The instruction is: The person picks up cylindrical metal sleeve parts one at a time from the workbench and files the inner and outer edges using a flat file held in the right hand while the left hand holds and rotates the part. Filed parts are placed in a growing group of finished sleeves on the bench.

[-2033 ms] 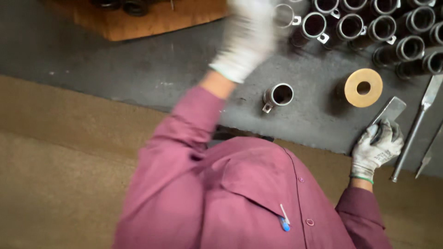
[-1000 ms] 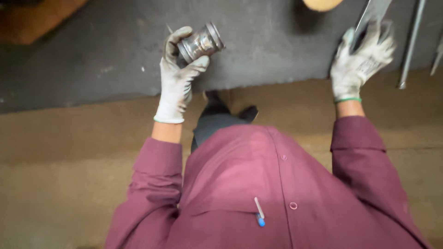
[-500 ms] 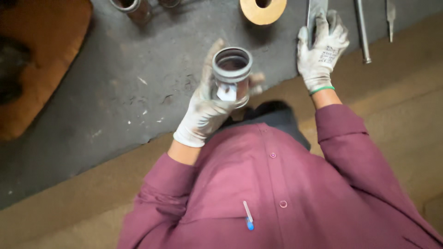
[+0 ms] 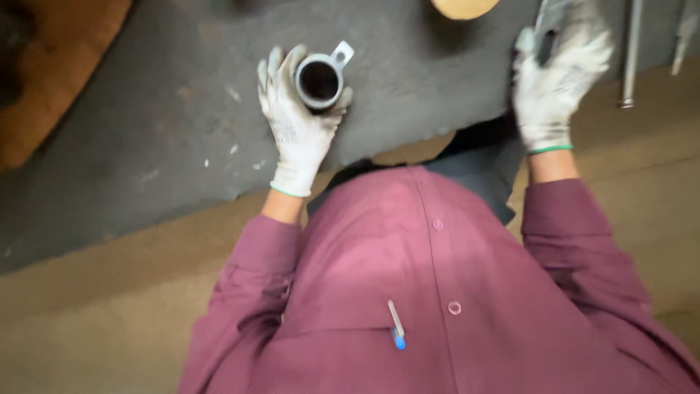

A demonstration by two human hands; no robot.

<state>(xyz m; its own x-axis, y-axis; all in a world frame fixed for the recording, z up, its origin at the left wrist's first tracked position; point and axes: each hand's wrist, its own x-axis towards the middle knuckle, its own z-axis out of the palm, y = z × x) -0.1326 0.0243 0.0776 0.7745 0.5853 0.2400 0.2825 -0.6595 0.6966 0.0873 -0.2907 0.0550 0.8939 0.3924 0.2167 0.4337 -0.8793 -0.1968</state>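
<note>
Seen from the head camera, a person in a maroon shirt works over a dark grey bench (image 4: 146, 146) with both hands in light grey gloves. The left hand (image 4: 295, 124) has its grip clenched around a short metal sleeve (image 4: 319, 80), a dark-bored cylinder with a small lug and hole at its rim, held mouth-up just above the bench surface near its front edge. The right hand (image 4: 558, 80), blurred by motion, rests its grip on a flat grey metal tool (image 4: 548, 18) at the top of the frame; the fingers curl over it, though whether they fully clasp it cannot be told. A tan disc (image 4: 463, 6) lies on the bench between the two hands, cut off by the upper edge. A slim steel rod (image 4: 631, 51) lies just right of the right hand. A wooden block (image 4: 65, 66) sits at far left. A blue-capped pen (image 4: 395, 325) is clipped at the shirt front.
</note>
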